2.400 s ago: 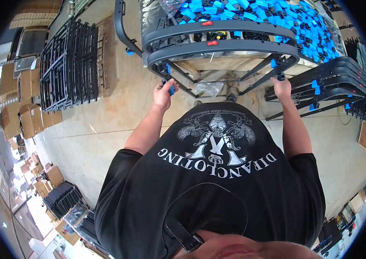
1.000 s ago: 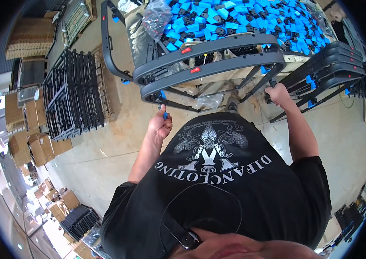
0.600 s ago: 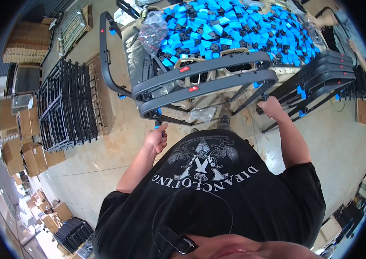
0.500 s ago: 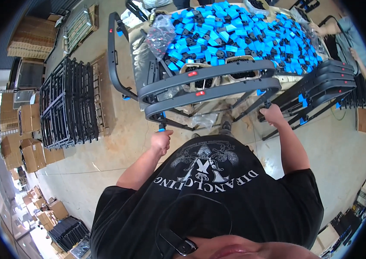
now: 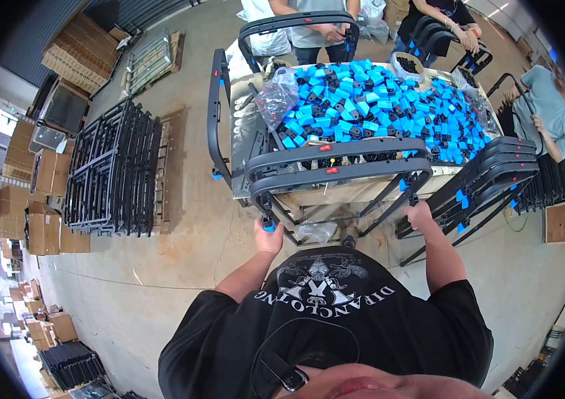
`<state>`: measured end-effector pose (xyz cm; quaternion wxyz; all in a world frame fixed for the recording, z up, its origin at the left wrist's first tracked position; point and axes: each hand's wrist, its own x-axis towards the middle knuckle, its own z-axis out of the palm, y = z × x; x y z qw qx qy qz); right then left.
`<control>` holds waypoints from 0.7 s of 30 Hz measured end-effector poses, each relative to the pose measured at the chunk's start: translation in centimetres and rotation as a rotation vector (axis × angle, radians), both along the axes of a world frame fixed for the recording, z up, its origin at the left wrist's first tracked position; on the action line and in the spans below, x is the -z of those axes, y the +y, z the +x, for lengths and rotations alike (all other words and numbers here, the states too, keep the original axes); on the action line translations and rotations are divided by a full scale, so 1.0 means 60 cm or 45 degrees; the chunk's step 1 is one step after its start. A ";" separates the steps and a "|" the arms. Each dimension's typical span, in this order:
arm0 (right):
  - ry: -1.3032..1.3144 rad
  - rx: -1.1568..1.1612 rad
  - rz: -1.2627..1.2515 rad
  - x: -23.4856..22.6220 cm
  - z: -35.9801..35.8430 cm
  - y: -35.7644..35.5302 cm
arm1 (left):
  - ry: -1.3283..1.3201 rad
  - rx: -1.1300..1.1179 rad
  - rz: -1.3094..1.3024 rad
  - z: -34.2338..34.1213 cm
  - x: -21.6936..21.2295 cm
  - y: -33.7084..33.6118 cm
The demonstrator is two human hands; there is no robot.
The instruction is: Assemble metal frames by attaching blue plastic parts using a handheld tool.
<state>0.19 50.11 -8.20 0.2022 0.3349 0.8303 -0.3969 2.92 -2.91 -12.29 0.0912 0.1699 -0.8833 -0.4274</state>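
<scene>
Directly ahead of me stands a black U-shaped tubular frame (image 5: 336, 172) with a red mark on its top bar. A second black frame (image 5: 352, 149) is close behind it. My left hand (image 5: 268, 241) is at the near frame's left side, its thumb and fingers around a blue plastic piece (image 5: 268, 225) there. On the right side, my right hand (image 5: 419, 217) is closed around a part of the same frame, below its curved corner; the fingers partly hide the grip. Another blue piece (image 5: 403, 184) sits on the right side of the frames.
A table (image 5: 246, 179) bears a big heap of blue-and-black plastic pieces (image 5: 369, 100) and a clear plastic bag (image 5: 277, 98). More black frames (image 5: 502, 163) stand at the right; stacked frames (image 5: 113, 173) rest on a pallet at left. Co-workers (image 5: 328, 26) are around the table's far and right sides.
My view has tilted up, bringing co-workers beyond the table into sight. My left hand has gone from a fist below the blue piece to fingers around it. My right hand keeps its grip.
</scene>
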 end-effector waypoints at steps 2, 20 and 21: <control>-0.033 0.039 -0.001 -0.008 0.000 -0.003 | 0.010 0.374 0.245 -0.007 -0.018 -0.032; 0.252 0.829 -0.163 -0.008 0.070 -0.171 | -0.010 0.352 -0.011 -0.041 0.020 -0.047; 0.101 0.562 -0.107 0.067 0.091 -0.154 | -0.004 0.393 -0.007 -0.052 0.008 -0.035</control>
